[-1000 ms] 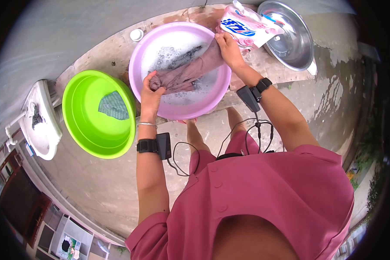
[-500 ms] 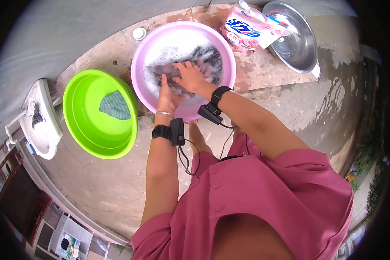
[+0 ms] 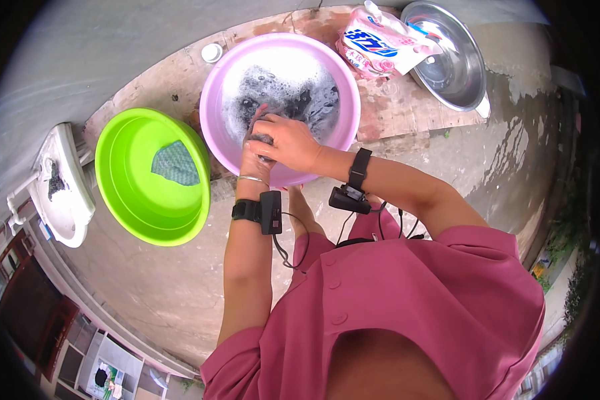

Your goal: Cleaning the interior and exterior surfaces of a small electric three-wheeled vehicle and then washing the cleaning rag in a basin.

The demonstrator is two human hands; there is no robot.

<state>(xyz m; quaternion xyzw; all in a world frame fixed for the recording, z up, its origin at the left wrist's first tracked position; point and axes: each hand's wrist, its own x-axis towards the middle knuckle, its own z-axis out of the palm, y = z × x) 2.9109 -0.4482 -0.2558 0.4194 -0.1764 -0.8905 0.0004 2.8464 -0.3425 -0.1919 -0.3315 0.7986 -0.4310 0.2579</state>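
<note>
A pink-purple basin (image 3: 350,110) holds sudsy water with a dark wet cloth (image 3: 301,105) partly under the foam. Over the basin's near side my hands are together. My right hand (image 3: 291,143) curls over the palm of my left hand (image 3: 253,159), and a dark bunch of the cloth shows between them. My left hand is partly hidden, with its fingertips showing past the right one. Both hands are closed on the cloth. How far the cloth reaches under the suds cannot be seen.
A green basin (image 3: 120,200) with a grey-green cloth (image 3: 175,164) stands at the left. A white cap (image 3: 212,53), a pink-white detergent pouch (image 3: 373,45) and a metal bowl (image 3: 470,73) sit on the slab. A white sink (image 3: 79,207) is at far left. Cables hang from my wrist straps.
My right hand has moved from the suds toward the left and nearer, onto my left hand. Cloth is now gripped between the hands, where before the fingers were spread in the water.
</note>
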